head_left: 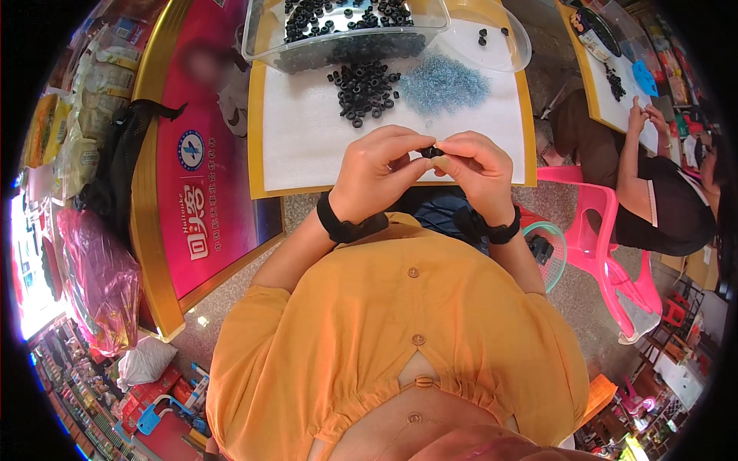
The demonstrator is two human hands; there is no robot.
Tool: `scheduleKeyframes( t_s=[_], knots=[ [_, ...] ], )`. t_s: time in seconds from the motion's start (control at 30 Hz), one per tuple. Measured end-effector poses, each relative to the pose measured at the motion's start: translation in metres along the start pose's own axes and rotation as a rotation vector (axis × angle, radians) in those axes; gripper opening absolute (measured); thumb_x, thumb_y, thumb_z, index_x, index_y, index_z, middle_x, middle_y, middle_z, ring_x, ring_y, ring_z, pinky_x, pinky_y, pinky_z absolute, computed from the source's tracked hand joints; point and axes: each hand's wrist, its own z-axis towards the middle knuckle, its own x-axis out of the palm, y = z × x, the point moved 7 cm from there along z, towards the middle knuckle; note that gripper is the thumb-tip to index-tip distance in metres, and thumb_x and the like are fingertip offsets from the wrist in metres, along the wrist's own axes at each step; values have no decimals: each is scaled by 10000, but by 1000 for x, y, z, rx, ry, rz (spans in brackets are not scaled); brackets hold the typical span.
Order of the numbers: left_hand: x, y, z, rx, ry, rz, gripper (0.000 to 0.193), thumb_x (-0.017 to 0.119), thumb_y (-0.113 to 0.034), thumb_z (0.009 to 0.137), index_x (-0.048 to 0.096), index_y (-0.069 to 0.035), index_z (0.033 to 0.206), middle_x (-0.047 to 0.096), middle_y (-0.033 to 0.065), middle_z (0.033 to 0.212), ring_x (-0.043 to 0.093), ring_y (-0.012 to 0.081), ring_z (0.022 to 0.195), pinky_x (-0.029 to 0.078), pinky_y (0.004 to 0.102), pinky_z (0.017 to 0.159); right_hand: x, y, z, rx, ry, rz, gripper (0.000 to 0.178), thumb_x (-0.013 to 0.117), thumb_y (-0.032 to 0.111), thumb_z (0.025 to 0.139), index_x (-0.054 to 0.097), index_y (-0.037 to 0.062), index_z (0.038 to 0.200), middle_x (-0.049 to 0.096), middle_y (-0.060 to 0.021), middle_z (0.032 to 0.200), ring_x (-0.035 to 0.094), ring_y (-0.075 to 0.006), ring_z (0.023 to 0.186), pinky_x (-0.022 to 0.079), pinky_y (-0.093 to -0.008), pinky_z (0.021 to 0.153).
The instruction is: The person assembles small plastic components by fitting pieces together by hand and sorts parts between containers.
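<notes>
Above the near edge of the white-topped table, my left hand (382,168) and my right hand (479,167) meet fingertip to fingertip. Both are closed in a pinch on a small black round part (430,152), which the fingers partly cover. Just beyond lies a loose pile of black ring-like parts (361,91). To its right spreads a heap of tiny clear bluish pieces (444,83). Behind them stands a clear plastic box (346,48) holding many more of the black parts. A round clear lid (507,58) at the far right carries a few black parts.
The white table (300,157) has a yellow rim. Left of it is a pink, gold-framed table (181,253). A pink plastic chair (596,230) and a green basket (552,257) stand at the right, where another person (665,200) works at a second table (607,100).
</notes>
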Motion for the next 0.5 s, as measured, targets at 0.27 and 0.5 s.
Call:
scheduleKeyframes(
  t_s=[0.27, 0.5],
  knots=[
    [2, -3, 3, 13, 55, 4, 233, 760, -24, 793, 731, -31, 1024, 687, 75, 924, 642, 149, 686, 524, 257, 595, -2, 0, 1, 11, 0, 51, 186, 665, -63, 887, 698, -26, 1066, 648, -103, 1007, 670, -153, 809, 566, -244, 688],
    [1, -9, 4, 42, 61, 1, 273, 748, -3, 789, 727, -40, 1058, 684, 92, 944, 663, 193, 753, 546, 284, 630, 2, -31, -5, 472, 0, 530, 236, 679, 46, 907, 619, -22, 1125, 656, -106, 952, 672, -165, 784, 567, -267, 664]
  ],
)
